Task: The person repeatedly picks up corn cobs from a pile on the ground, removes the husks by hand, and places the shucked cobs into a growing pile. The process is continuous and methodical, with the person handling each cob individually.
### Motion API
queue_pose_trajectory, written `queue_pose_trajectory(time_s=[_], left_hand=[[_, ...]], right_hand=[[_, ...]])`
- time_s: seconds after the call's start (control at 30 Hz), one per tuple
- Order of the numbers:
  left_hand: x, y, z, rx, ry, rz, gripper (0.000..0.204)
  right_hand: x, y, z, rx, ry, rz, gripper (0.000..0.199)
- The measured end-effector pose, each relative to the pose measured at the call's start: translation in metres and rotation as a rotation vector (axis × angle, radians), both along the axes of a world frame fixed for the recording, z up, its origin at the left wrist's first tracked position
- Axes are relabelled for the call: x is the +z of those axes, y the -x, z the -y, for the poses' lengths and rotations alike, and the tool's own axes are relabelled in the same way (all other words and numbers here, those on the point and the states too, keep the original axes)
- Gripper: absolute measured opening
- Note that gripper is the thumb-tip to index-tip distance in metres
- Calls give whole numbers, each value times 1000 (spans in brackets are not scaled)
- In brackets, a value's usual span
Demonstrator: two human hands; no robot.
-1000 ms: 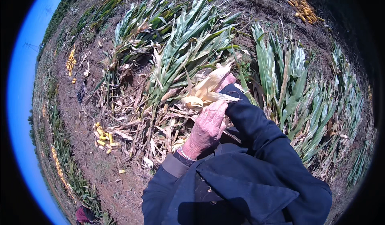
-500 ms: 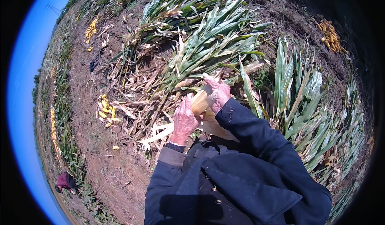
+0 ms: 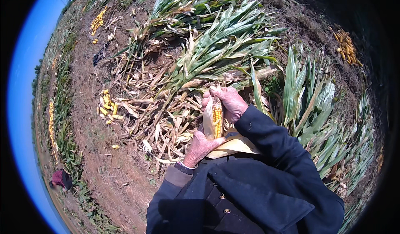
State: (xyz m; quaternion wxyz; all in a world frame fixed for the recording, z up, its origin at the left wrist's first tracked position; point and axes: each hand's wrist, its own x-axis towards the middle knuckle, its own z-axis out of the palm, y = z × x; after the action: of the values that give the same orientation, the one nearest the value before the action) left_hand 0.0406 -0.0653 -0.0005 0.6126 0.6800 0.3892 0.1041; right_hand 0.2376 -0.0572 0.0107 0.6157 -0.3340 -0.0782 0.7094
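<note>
Between my hands an ear of corn point(image 3: 217, 121) stands nearly upright in front of my chest, its yellow kernels showing through a parted husk. My left hand point(image 3: 201, 147) grips its lower end, thumb lying across the base. Up at the tip, my right hand point(image 3: 227, 102) has its fingers closed round the top of the ear and the husk. One pale husk leaf point(image 3: 208, 123) still covers the left side of the ear. Another broad, peeled husk leaf point(image 3: 234, 145) hangs down to the right against my dark jacket.
Cut corn stalks point(image 3: 221, 46) lie ahead, with more stalks point(image 3: 308, 96) at the right. Dry husks point(image 3: 154, 105) litter the ground. Husked cobs form a small pile point(image 3: 108, 107) at left, another pile point(image 3: 98, 21) farther off, and one point(image 3: 346, 46) far right. A person point(image 3: 61, 179) bends down at far left.
The husk has been opened, baring yellow kernels that were covered before. My left hand has moved down to the ear's base, and the ear is now more upright.
</note>
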Motion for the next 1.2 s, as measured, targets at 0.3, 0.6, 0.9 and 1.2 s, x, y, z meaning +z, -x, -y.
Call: queue_pose_trajectory(time_s=[0.3, 0.6, 0.9, 1.2], left_hand=[[4, 3, 9, -47, -49, 302, 77], [-46, 20, -21, 308, -299, 304, 44], [6, 13, -78, 869, 386, 1009, 35], [39, 144, -156, 1281, 105, 1036, 34]], right_hand=[[-94, 20, 2, 39, 369, -302, 32], [-16, 23, -38, -206, 121, -780, 30], [32, 70, -53, 90, -2, -690, 28], [-1, 57, 18, 423, -129, 278, 27]])
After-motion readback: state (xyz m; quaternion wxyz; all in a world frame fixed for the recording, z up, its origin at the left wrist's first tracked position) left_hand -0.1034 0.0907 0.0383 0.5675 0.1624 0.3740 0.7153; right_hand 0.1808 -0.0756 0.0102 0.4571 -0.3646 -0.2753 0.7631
